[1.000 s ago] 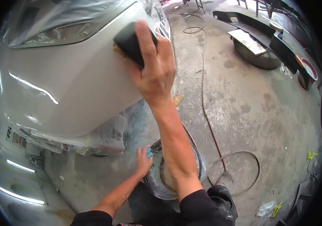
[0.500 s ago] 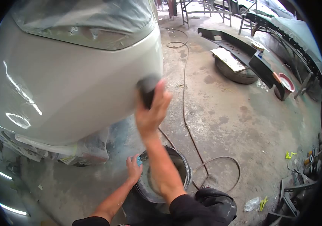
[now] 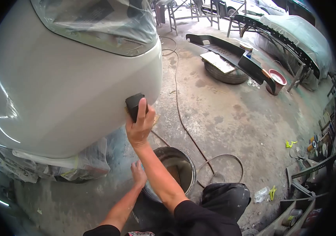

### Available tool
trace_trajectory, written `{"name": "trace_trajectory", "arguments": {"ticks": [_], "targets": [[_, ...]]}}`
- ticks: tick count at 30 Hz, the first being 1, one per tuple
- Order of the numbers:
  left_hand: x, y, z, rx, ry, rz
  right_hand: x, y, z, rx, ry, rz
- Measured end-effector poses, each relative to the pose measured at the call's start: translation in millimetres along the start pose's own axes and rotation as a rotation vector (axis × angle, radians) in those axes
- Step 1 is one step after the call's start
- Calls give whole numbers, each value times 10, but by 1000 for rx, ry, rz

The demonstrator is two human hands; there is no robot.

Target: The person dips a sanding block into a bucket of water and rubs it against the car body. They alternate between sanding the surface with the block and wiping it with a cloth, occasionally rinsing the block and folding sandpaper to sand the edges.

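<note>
My right hand (image 3: pixel 140 128) grips a black sanding block (image 3: pixel 135 104), thumb stretched along its back, right at the rounded corner of a pale grey car body panel (image 3: pixel 81 90). Something tan shows beside the fingers. Lower down, my left hand (image 3: pixel 137 174) is by the rim of a dark bucket (image 3: pixel 193 173), partly hidden behind my right forearm. A bit of light blue material shows at its fingers. Inside the bucket there is murky liquid. Clear plastic sheeting (image 3: pixel 105 25) covers the upper part of the car, and plastic and paper wrap its lower edge.
A hose (image 3: pixel 180 114) runs over the concrete floor and loops right of the bucket. Farther off, a black bumper part (image 3: pixel 231 53) lies on a tyre (image 3: pixel 225 74) beside a red bucket (image 3: pixel 278 77). Tools and scrap parts (image 3: pixel 313 165) line the right side.
My right hand and the block have moved down along the panel's corner. The view has shifted slightly to the right. My left hand stays by the bucket rim.
</note>
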State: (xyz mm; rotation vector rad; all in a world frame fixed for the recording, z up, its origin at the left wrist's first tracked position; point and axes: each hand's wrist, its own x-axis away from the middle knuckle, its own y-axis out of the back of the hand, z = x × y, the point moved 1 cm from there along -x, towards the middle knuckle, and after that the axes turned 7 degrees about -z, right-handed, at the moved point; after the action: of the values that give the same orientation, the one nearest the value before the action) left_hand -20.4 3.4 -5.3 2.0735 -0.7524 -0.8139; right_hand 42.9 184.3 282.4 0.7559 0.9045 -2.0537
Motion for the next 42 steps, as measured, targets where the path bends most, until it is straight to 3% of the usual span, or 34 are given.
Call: {"name": "trace_trajectory", "arguments": {"ticks": [3,6,9,11,14,15,17,18,20,22,25,27,29,30,33,35,37,42], "targets": [[-13,16,-43,-2,-27,-28,-488,-117,-89,-53,-122,-11],[-5,22,-66,-5,-25,-27,-1182,-139,-23,-187,-446,47],[-49,-284,328,208,125,48,-502,-210,131,37,-153,-27],[-35,-323,377,230,161,52,-45,-124,360,85,169,-9],[14,-78,54,59,30,-32,-215,-94,287,40,106,42],[20,-48,57,39,-30,-46,-488,-148,180,24,54,29],[7,-28,66,22,-80,-54,-1209,-148,169,-63,-375,67],[-26,-41,50,24,-71,-47,-1391,-170,65,-136,-488,107],[23,4,-10,99,15,-25,-1147,-161,237,-26,-363,21],[-20,6,-26,244,148,-10,-434,-167,308,42,-80,53],[35,-13,-11,246,51,-70,-69,-52,400,54,9,156],[32,1,-1,93,-7,-50,-494,-157,149,-3,-42,35],[-4,11,-37,22,-33,-37,-1234,-157,39,-87,-456,76],[-23,6,-30,21,-32,-32,-1395,-201,-96,-110,-479,113],[-2,-81,72,218,112,-10,-832,-180,181,7,-274,17],[10,-119,130,221,140,-10,-241,-148,243,67,-85,52],[15,-104,66,42,46,-18,-118,-80,339,101,80,68],[-8,-11,-2,8,-58,-37,-1330,-191,-17,-103,-454,77]]}}
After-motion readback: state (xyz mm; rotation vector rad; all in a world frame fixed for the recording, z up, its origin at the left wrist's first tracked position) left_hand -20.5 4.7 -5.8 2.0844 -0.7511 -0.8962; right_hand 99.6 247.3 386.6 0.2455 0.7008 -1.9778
